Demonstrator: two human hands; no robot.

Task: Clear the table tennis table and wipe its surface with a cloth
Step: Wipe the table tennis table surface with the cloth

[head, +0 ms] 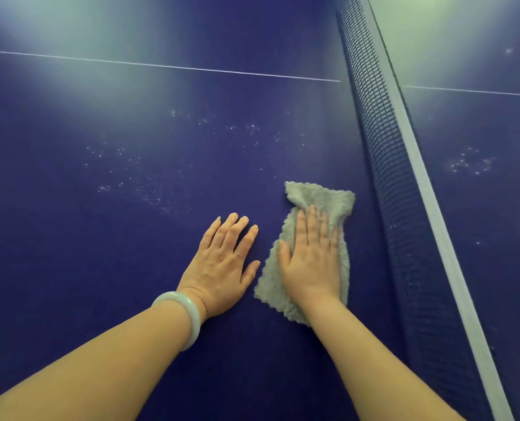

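**Hands.** My right hand (310,256) lay flat on the grey cloth (322,199), fingers straight and close together, palm pressing it onto the blue table surface (70,253). My left hand (222,262) rested open on bare table just left of the cloth, fingers slightly spread, holding nothing. A pale bracelet (180,317) sat on that wrist.

**Position.** The cloth lay near the foot of the net (383,147), not touching it. It was bunched lengthwise, with its far end showing past my fingertips and its near end at my wrist.

**Condition.** White specks (149,189) were scattered to the left of and beyond both hands, short of the white line (161,65). A smaller cluster (471,164) lay on the other side of the net. I judged wiping to be the step in hand, with much of the surface yet to cover.

**Recommendations.**
- The cloth was narrow as bunched. Spreading it wider under the palm would, in my view, take more surface per pass.
- Pressure should come evenly from the whole palm, not the fingertips alone.
- Passes should overlap and work leftward and outward through the specks, gathering them rather than scattering them.
- The left hand served well as a brace but lay in the likely path, so it should be lifted before the cloth reaches it.
- Along the net, the stroke should run parallel to its foot, since the mesh could snag the pile.
- The far cluster would need a separate pass.
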